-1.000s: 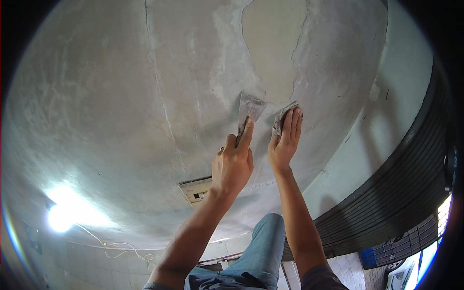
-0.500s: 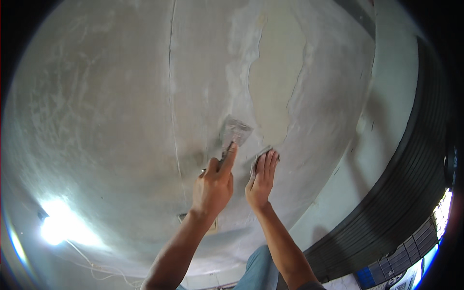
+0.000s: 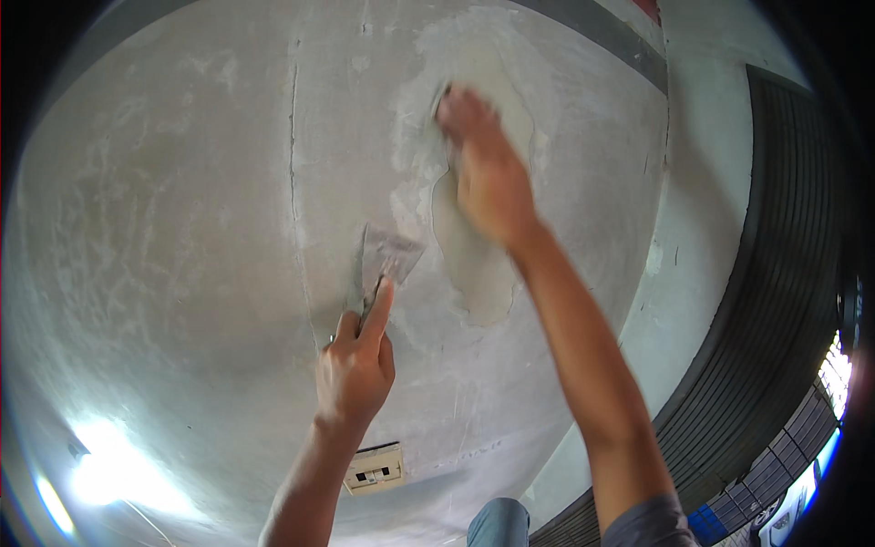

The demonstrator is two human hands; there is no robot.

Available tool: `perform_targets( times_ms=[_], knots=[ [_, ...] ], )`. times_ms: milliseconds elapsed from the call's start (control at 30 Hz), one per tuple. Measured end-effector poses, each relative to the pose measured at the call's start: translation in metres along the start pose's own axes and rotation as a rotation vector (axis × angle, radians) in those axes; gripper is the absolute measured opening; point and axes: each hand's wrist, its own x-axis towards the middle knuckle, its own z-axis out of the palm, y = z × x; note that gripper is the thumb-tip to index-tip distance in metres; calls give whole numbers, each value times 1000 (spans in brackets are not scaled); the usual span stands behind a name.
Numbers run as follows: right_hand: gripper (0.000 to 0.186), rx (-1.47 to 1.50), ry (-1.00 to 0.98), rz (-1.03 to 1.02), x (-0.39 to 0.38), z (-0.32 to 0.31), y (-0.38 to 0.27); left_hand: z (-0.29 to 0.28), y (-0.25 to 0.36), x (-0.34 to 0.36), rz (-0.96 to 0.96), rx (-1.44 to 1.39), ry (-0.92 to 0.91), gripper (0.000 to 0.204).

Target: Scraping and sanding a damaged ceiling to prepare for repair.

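Note:
My left hand (image 3: pixel 355 360) grips a putty knife (image 3: pixel 391 252) whose wide grey blade is against the plastered wall (image 3: pixel 210 228), left of a pale, irregular smooth patch (image 3: pixel 483 283). Higher up, my right hand (image 3: pixel 488 169) is raised over the top part of that patch, blurred by motion, fingers bent around a thin dark pad (image 3: pixel 442 98) that is mostly hidden behind them.
Below is a beige switch plate (image 3: pixel 387 465) and my bent knee (image 3: pixel 497 524). A glowing lamp (image 3: pixel 100 474) with a cable sits lower left. On the right are a pale wall strip (image 3: pixel 697 228), a dark ribbed shutter (image 3: pixel 729 365) and part of a vehicle (image 3: pixel 788 506).
My right hand has swept up across the patch from below it to near its top. My left hand, still on the putty knife, has moved left. The view has also shifted.

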Motion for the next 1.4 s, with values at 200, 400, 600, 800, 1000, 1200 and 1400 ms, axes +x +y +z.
perform_targets(
  times_ms=[200, 400, 600, 800, 1000, 1200, 1400],
  knots=[
    [58, -256, 119, 115, 82, -6, 106, 13, 20, 54, 116, 24, 22, 68],
    [61, 111, -148, -24, -43, -14, -32, 2, 16, 7, 0, -20, -22, 66],
    [43, 80, -103, -221, -28, -15, -8, 0, 12, 21, 38, 60, -32, 63],
    [51, -238, 134, 179, 70, -2, 93, -8, 31, 98, 64, -1, -48, 60],
    [50, 75, -36, -21, -35, -11, -16, 10, 12, 29, 68, -44, -3, 63],
    [46, -64, -85, -165, -46, -41, 33, 18, 19, 23, 45, -36, -54, 66],
    [52, -130, 231, 232, 4, -11, 78, 12, 27, 71, 107, -40, 15, 62]
  ],
)
